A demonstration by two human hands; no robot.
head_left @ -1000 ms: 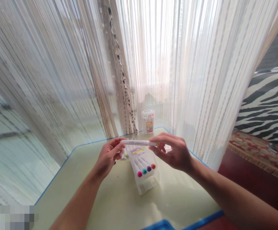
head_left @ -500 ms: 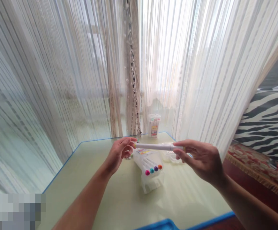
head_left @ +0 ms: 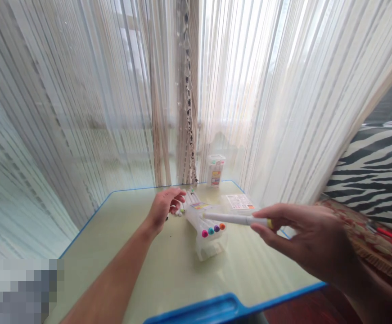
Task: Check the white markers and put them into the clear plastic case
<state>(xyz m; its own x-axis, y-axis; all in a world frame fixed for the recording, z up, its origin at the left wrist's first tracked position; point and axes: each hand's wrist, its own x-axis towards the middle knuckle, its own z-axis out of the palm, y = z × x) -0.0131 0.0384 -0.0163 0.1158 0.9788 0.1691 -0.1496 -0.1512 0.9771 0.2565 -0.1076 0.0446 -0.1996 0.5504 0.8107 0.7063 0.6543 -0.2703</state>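
Note:
My right hand (head_left: 304, 236) pinches a white marker (head_left: 231, 219) by its yellow end, holding it level above the table, tip pointing left. A clear plastic marker case (head_left: 206, 229) lies open on the pale green table (head_left: 138, 265), with several markers in it showing pink, teal, purple and orange caps. My left hand (head_left: 164, 208) hovers just left of the case, fingers loosely curled over a few loose markers (head_left: 184, 204) at the case's far end. Nothing shows in its grasp.
A small clear box with a coloured label (head_left: 215, 170) stands at the table's far edge by the sheer curtains. A flat clear lid with a label (head_left: 238, 202) lies right of the case. The table has a blue rim (head_left: 216, 308). Zebra-print fabric (head_left: 374, 162) is at right.
Both hands held the marker's two ends; my left hand has let go and dropped toward the loose markers. My right hand has carried the marker right and nearer to me.

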